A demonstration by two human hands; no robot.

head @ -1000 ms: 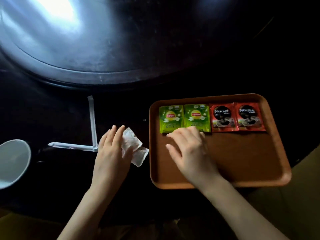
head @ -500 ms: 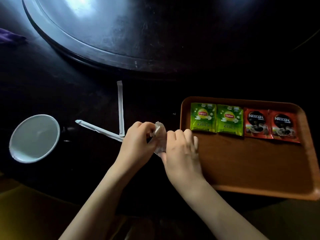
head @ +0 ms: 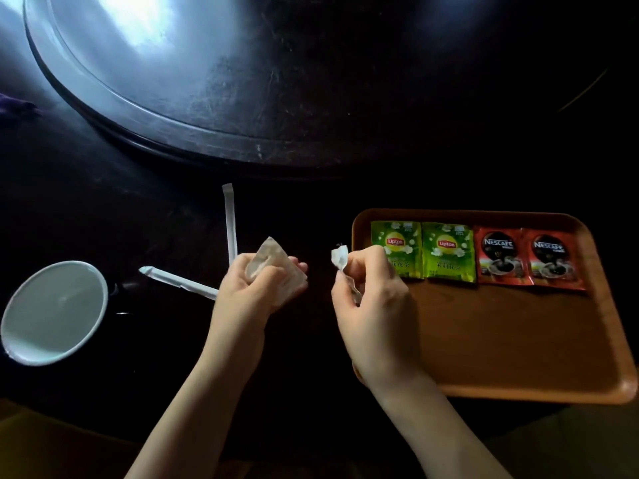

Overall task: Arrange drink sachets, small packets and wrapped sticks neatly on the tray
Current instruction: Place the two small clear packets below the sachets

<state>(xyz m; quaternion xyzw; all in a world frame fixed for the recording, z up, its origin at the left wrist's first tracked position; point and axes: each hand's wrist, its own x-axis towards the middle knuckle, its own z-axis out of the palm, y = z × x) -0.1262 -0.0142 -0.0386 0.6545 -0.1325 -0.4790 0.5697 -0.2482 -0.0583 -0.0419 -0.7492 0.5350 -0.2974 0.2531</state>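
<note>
An orange-brown tray [head: 501, 340] lies at the right. Along its far edge sit two green Lipton sachets [head: 420, 248] and two red Nescafe sachets [head: 527, 259] in a row. My left hand [head: 252, 288] holds a small white packet [head: 273, 261] above the dark table, left of the tray. My right hand [head: 373, 299] pinches another small white packet [head: 340, 259] at the tray's left edge, covering part of the first Lipton sachet. Two white wrapped sticks lie on the table: one upright [head: 229, 223], one slanted [head: 176, 281], partly behind my left hand.
A white cup [head: 52, 312] stands at the left on the dark table. A large round turntable [head: 242, 81] fills the far side, its rim raised. The tray's near half is bare wood.
My left hand lifted the white packets off the table. My right hand left the tray, met the left hand, and took one packet. The hands have now moved apart.
</note>
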